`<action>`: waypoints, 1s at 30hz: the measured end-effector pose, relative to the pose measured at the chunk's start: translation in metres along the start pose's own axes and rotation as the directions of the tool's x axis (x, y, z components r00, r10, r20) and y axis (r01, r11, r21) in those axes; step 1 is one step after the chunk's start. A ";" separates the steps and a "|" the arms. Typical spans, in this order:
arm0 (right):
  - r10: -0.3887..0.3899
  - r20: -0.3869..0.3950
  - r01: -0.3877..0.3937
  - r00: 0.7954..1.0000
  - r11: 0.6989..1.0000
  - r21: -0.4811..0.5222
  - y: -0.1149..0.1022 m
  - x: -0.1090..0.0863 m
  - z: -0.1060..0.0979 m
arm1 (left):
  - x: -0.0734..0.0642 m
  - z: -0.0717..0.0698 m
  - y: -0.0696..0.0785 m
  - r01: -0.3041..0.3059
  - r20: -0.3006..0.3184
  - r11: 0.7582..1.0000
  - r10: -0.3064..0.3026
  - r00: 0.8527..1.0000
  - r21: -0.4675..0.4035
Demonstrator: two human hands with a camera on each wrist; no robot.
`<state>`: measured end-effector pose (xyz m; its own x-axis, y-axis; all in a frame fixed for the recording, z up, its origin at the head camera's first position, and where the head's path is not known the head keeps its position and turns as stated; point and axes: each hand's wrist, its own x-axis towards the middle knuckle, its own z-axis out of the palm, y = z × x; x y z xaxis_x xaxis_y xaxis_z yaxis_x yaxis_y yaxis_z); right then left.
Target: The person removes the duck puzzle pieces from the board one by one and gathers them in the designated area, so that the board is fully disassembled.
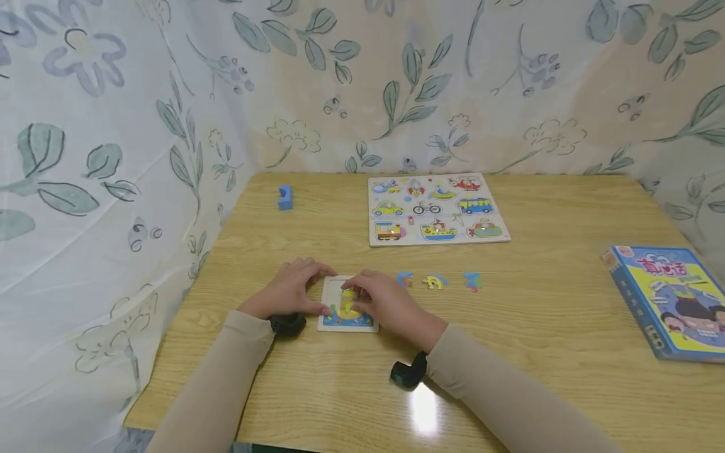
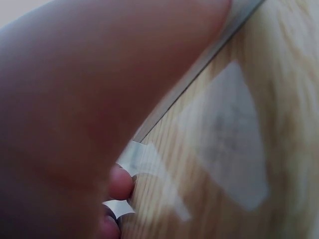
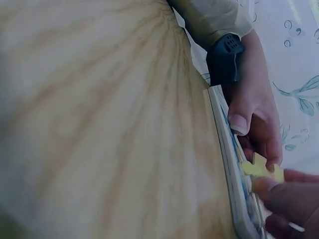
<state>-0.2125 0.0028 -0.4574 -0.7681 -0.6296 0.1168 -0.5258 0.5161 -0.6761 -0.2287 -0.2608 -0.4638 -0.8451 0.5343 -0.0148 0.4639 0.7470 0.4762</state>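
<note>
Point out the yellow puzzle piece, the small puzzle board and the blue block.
Yellow puzzle piece (image 3: 260,169): right wrist view, middle of its visible surface.
Small puzzle board (image 1: 334,292): head view, bare upper-left area.
Blue block (image 1: 287,198): head view, body beside the notch.

head view faces down, wrist views skim the same table (image 1: 544,314)

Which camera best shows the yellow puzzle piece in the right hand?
The right wrist view: the yellow puzzle piece looks larger there, its notched edge visible. The head view shows it small, partly covered by the right hand; the left wrist view doesn't show it.
</note>
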 end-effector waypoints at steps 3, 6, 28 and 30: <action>-0.007 -0.021 0.009 1.000 0.995 0.097 0.003 -0.002 -0.008 | 0.003 -0.001 0.001 -0.006 0.005 1.000 0.006 1.000 -0.004; 0.029 -0.063 -0.015 0.998 0.976 0.218 0.002 -0.007 -0.030 | 0.005 -0.002 0.003 -0.015 0.002 1.000 0.015 1.000 -0.001; 0.027 -0.153 -0.071 0.988 0.956 -0.286 0.054 -0.127 -0.074 | 0.001 0.001 -0.001 -0.009 0.000 1.000 0.009 1.000 0.003; 0.028 -0.159 -0.075 0.987 0.951 -0.301 0.054 -0.127 -0.073 | 0.003 0.002 0.000 -0.010 -0.002 1.000 0.010 1.000 0.008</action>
<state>-0.1697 0.1533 -0.4551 -0.8306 -0.5147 0.2123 -0.5522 0.7127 -0.4325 -0.2308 -0.2587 -0.4659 -0.8409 0.5412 -0.0083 0.4747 0.7448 0.4691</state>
